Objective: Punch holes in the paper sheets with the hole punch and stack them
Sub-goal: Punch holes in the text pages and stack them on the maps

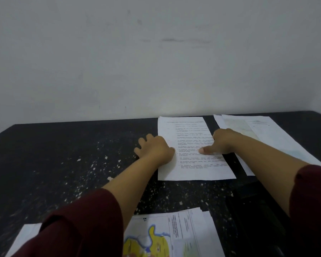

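Both my hands rest on one printed sheet lying flat near the far edge of the worktop, a dark, glossy stone surface with pale flecks. My left hand lies on the sheet's left edge, fingers loosely spread onto the stone, holding nothing. My right hand presses the sheet's right side, thumb stretched flat on the text; I cannot tell how the other fingers lie. A loose stack of papers sits just beside it, toward the far right corner. Sheets with a yellow map lie at the near edge. A dark, blurred shape near the right edge could be the hole punch; I cannot tell.
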